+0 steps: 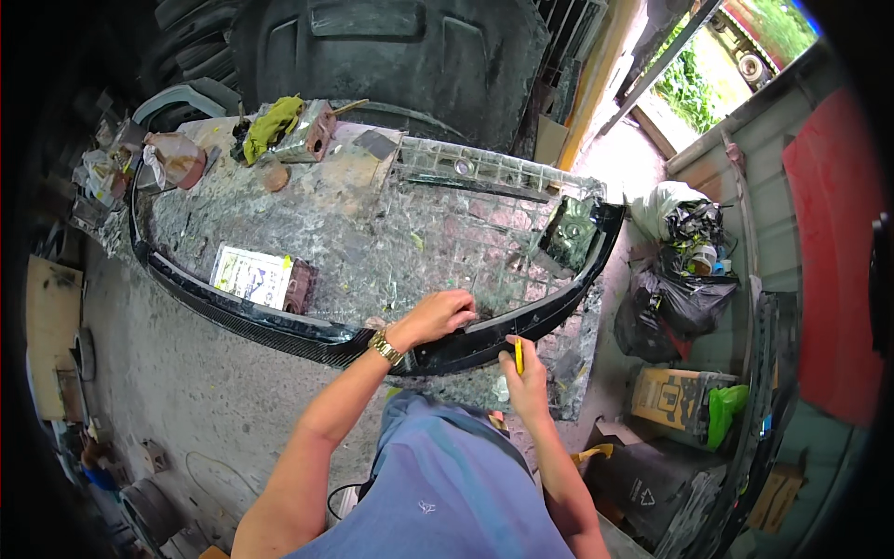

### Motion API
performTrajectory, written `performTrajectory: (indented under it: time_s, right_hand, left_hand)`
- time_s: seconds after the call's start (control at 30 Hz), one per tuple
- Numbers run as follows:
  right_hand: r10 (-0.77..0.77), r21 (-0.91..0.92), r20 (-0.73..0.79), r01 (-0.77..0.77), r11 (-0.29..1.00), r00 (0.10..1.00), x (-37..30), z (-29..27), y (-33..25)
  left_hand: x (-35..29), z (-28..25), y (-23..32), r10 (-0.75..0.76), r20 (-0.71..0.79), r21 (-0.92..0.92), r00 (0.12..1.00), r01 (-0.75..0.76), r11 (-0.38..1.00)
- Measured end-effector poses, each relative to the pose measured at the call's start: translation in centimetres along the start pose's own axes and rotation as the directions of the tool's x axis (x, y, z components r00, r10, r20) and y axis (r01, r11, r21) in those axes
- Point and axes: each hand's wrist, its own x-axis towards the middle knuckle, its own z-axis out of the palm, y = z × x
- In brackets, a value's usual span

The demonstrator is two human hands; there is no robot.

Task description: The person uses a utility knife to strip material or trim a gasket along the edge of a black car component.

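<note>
A long black curved car-body strip, with carbon-fibre weave along its left part, lies along the near side of the worktable and bends round both ends. My left hand, a gold watch at its wrist, is over the strip's inner edge right of the middle. Its fingers are curled together, and what they grip, if anything, is hidden. To the right, my right hand is closed round a slim yellow cutter knife. The knife points up, its tip close to the strip's outer edge.
The stained worktable carries a white printed sheet, a metal can, a yellow-green cloth and a tub. Black rubbish bags and a cardboard box stand at the right. A large dark panel is behind.
</note>
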Motion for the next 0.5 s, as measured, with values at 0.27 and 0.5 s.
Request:
performTrajectory:
  time_s: [0.27,0.5]
  right_hand:
    - [-0.229,-0.017,-0.044,0.228,0.973,0.972,4.9,2.5,0.1]
    - [-0.192,-0.173,0.078,0.203,0.964,0.978,6.4,4.4,-0.7]
  left_hand:
    - [-0.1,0.5,-1.1,-0.008,0.063,-0.089,0.998,0.013,0.996]
    - [-0.3,0.6,-1.0,-0.127,0.098,-0.198,0.987,0.144,0.970]
